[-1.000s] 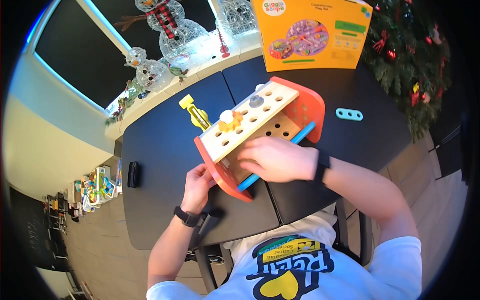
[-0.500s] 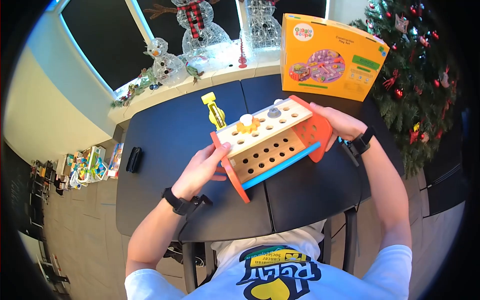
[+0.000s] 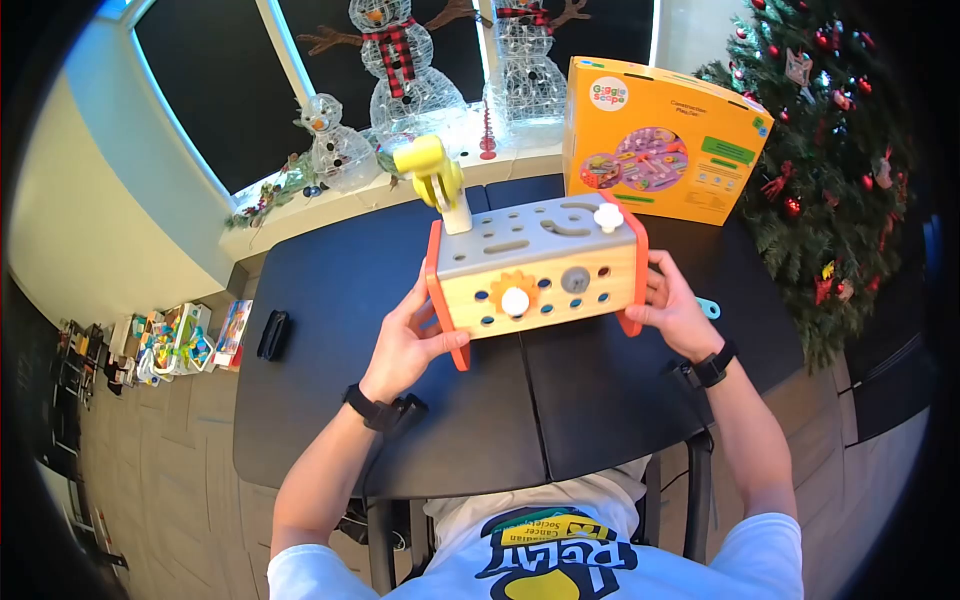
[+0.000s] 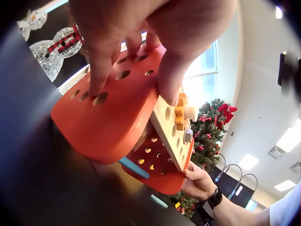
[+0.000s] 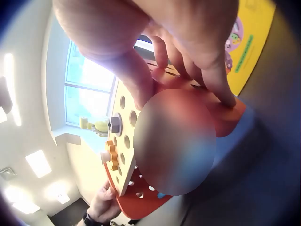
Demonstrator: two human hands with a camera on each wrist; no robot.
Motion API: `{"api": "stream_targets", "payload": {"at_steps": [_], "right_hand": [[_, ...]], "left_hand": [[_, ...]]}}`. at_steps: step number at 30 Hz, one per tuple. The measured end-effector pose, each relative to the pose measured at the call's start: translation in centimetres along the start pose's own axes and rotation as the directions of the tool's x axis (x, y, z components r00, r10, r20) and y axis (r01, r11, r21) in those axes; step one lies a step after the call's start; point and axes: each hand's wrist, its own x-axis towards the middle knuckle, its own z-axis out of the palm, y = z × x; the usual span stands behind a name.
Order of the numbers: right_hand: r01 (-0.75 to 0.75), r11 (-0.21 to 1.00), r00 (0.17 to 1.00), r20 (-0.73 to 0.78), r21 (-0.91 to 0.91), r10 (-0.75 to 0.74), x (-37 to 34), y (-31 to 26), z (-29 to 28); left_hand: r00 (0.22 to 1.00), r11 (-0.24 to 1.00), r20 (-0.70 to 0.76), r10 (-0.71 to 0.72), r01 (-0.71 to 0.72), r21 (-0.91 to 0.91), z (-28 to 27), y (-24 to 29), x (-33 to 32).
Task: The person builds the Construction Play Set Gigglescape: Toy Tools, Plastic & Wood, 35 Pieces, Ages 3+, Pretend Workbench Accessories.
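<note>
A wooden toy workbench [image 3: 540, 250] with red end panels and a grey slotted top is held between both hands over the black table. My left hand [image 3: 400, 345] grips its left red panel [image 4: 113, 113], thumb at the front edge and fingers spread over the outer face. On the opposite panel, my right hand [image 3: 680, 310] grips in the same way. The holed wooden front carries an orange gear [image 3: 500, 287] with a white bolt [image 3: 515, 301] and a grey bolt head [image 3: 576, 280]. A yellow vise-like piece [image 3: 438, 180] stands at the top left, a white knob [image 3: 608, 217] at the top right.
Behind the workbench stands a yellow play set box [image 3: 670, 140]. A teal strip [image 3: 708, 309] lies beside the right hand, and a black case [image 3: 273, 335] sits near the table's left edge. A decorated tree [image 3: 840, 150] is on the right; wire snowmen [image 3: 340, 150] line the window sill.
The right hand came out of the workbench's inside to its right panel. Both hands then tipped the workbench, so its holed front and grey top now face the head camera.
</note>
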Motion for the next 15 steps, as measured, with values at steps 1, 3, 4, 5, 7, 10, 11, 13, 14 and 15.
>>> {"api": "stream_targets", "payload": {"at_steps": [1,3,4,5,7,10,11,13,14,15], "right_hand": [[-0.020,1.000,1.000,-0.017,0.003,0.020,-0.4,0.7,0.0],[-0.067,0.998,0.996,-0.062,0.005,0.067,-1.1,1.8,0.1],[-0.101,0.995,0.992,-0.079,-0.023,0.099,-1.3,1.6,0.2],[-0.138,0.989,0.986,-0.099,-0.048,0.133,-1.5,1.1,0.4],[-0.177,0.977,0.978,-0.130,-0.121,0.161,-2.1,1.1,0.5],[-0.181,0.975,0.983,-0.026,-0.131,0.180,-2.9,1.0,-0.7],[-0.177,0.961,0.982,0.028,-0.214,0.187,-3.0,0.8,-1.8],[-0.152,0.918,0.965,0.146,-0.367,0.219,-3.0,-0.1,-5.1],[-0.108,0.869,0.970,0.139,-0.483,0.198,-3.0,-1.6,-6.4],[-0.142,0.734,0.982,-0.001,-0.664,0.190,-3.0,-2.7,-7.7]], "left_hand": [[1.000,1.000,0.007,-0.015,0.015,-0.021,0.0,-0.6,0.0],[1.000,0.999,0.011,-0.018,0.018,-0.027,0.2,-1.5,-0.5],[1.000,0.999,0.014,-0.021,0.022,-0.029,0.3,-1.7,-0.8],[1.000,1.000,-0.011,-0.003,0.003,0.000,0.7,-1.8,-0.8],[1.000,1.000,0.008,-0.022,0.022,0.010,0.0,-3.0,-1.3],[0.999,0.998,0.004,-0.043,0.043,-0.037,0.5,-2.5,-1.7],[1.000,1.000,0.005,-0.020,0.020,-0.019,0.5,-2.2,-1.8],[1.000,1.000,-0.019,0.005,-0.006,-0.027,0.7,-1.3,-2.2],[1.000,1.000,-0.030,0.002,-0.001,0.022,0.6,-1.3,-2.2],[0.999,0.997,-0.045,-0.001,0.004,0.071,0.4,-1.1,-2.3]]}}
